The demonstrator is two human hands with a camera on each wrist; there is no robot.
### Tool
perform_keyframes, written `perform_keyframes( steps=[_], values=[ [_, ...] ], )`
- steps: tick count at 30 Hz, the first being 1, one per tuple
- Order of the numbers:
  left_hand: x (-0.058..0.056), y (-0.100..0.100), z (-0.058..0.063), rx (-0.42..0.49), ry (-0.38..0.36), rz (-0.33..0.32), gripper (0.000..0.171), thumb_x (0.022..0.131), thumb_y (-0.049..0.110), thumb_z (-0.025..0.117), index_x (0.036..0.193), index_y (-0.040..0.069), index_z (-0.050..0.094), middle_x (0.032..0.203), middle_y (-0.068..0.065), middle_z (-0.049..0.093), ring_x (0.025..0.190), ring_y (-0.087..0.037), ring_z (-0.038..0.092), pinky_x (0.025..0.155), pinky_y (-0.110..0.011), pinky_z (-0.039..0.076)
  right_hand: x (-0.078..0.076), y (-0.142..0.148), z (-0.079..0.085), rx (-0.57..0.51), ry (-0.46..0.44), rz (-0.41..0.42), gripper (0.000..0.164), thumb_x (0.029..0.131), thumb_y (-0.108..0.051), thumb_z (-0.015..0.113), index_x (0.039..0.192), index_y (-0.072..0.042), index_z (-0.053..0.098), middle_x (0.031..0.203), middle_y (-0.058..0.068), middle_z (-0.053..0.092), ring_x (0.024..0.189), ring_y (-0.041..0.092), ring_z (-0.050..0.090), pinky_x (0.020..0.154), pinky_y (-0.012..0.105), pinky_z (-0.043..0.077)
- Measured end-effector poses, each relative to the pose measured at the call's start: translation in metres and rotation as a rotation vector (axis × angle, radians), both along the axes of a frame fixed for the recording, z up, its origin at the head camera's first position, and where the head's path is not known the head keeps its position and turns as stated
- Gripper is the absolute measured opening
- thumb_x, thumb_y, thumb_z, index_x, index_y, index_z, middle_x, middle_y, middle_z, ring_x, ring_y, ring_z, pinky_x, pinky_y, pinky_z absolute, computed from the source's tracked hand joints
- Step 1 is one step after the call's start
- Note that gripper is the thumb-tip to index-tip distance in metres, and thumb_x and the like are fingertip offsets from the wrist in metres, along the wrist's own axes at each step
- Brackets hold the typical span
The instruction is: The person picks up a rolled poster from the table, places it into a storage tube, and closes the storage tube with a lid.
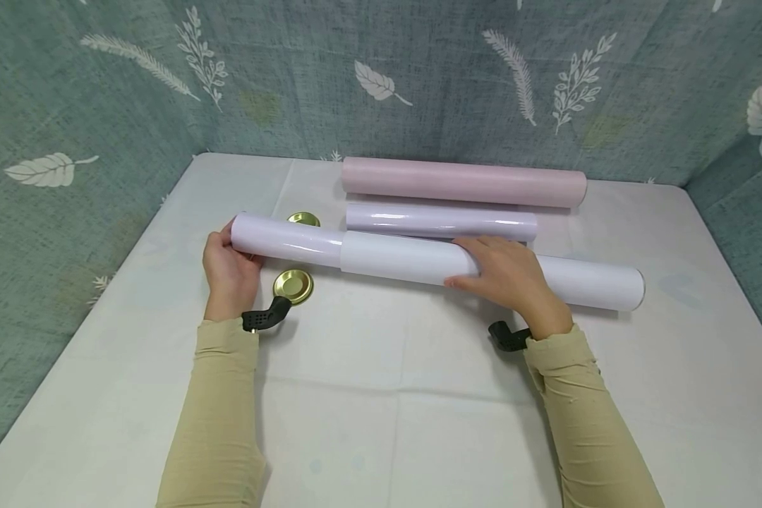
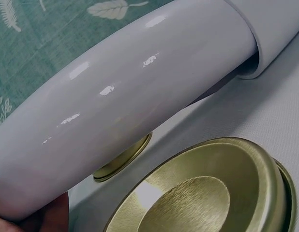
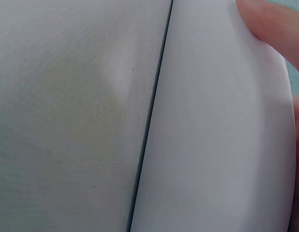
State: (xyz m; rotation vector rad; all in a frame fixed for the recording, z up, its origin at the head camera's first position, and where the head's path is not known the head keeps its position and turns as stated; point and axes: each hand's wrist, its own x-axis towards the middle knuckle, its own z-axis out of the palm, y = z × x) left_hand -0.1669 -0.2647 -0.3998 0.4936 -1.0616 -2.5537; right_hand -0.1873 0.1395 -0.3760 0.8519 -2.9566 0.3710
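Note:
A glossy white paper roll (image 1: 288, 240) sticks out of the left end of a matte white cardboard tube (image 1: 400, 257); the rest of it is hidden inside. My left hand (image 1: 228, 276) holds the roll's outer end from below, with fingers partly hidden behind it. Across the tube's middle, my right hand (image 1: 506, 274) grips from above, its thumb on the near side. In the left wrist view, a gap shows between the roll and the tube's rim (image 2: 256, 63). The tube's right end rests low over the table.
Behind the tube lie a second glossy white roll (image 1: 441, 221) and a pink tube (image 1: 463, 182). Two gold round lids sit near my left hand, one in front of the roll (image 1: 293, 286) and one behind it (image 1: 303, 219). Patterned green cloth (image 1: 381, 42) hangs around the white-covered table (image 1: 368, 437).

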Motion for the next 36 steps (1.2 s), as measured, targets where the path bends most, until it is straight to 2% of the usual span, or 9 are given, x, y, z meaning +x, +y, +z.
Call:
perform_keyframes(
  steps=[5, 8, 18, 25, 30, 36],
  values=[
    [-0.0024, -0.0004, -0.0002, 0.022, -0.01, 0.017, 0.034, 0.095, 0.025, 0.034, 0.121, 0.007, 0.046, 0.129, -0.005, 0.042, 0.113, -0.016, 0.041, 0.098, -0.036, 0.027, -0.0002, 0.0, -0.0005, 0.004, 0.006, 0.004, 0.077, 0.07, -0.072, 0.051, 0.13, -0.024, 0.044, 0.122, 0.004, 0.052, 0.112, 0.026, 0.047, 0.09, 0.045, 0.035],
    [-0.0032, -0.0009, -0.0007, -0.001, -0.028, 0.021, 0.035, 0.096, 0.031, 0.034, 0.121, 0.008, 0.044, 0.129, -0.004, 0.041, 0.114, -0.016, 0.04, 0.098, -0.036, 0.026, -0.0001, -0.0005, -0.001, 0.005, 0.002, 0.007, 0.077, 0.07, -0.072, 0.05, 0.131, -0.025, 0.043, 0.122, 0.004, 0.052, 0.112, 0.026, 0.047, 0.09, 0.045, 0.035],
    [-0.0054, 0.0003, -0.0008, -0.033, -0.028, 0.017, 0.041, 0.095, 0.022, 0.039, 0.133, 0.006, 0.037, 0.129, -0.003, 0.034, 0.115, -0.014, 0.035, 0.098, -0.036, 0.026, -0.0006, 0.0004, -0.0011, 0.015, -0.013, -0.004, 0.079, 0.069, -0.073, 0.049, 0.131, -0.024, 0.042, 0.125, 0.004, 0.05, 0.115, 0.026, 0.045, 0.091, 0.046, 0.033],
    [-0.0018, 0.0026, 0.0008, -0.071, -0.03, 0.013, 0.038, 0.095, 0.021, 0.038, 0.13, 0.007, 0.042, 0.13, -0.003, 0.035, 0.116, -0.015, 0.035, 0.098, -0.037, 0.026, -0.0014, 0.0, -0.0008, 0.011, -0.01, 0.002, 0.079, 0.07, -0.072, 0.05, 0.132, -0.024, 0.042, 0.125, 0.005, 0.05, 0.115, 0.027, 0.044, 0.091, 0.046, 0.033],
    [-0.0012, 0.0021, 0.0, -0.067, -0.038, 0.012, 0.035, 0.095, 0.019, 0.037, 0.126, 0.009, 0.048, 0.13, -0.003, 0.037, 0.116, -0.015, 0.036, 0.098, -0.036, 0.026, -0.0007, 0.0001, -0.0004, 0.006, -0.012, 0.001, 0.079, 0.07, -0.072, 0.05, 0.132, -0.024, 0.042, 0.124, 0.004, 0.05, 0.114, 0.026, 0.045, 0.091, 0.046, 0.034],
    [-0.0013, 0.0037, 0.0013, -0.062, -0.046, -0.005, 0.036, 0.095, 0.015, 0.033, 0.127, 0.007, 0.047, 0.131, -0.004, 0.037, 0.116, -0.018, 0.039, 0.098, -0.035, 0.028, 0.0001, 0.0005, 0.0, 0.001, -0.01, -0.001, 0.077, 0.07, -0.071, 0.052, 0.131, -0.024, 0.043, 0.123, 0.003, 0.051, 0.113, 0.025, 0.045, 0.09, 0.045, 0.034]
  ],
)
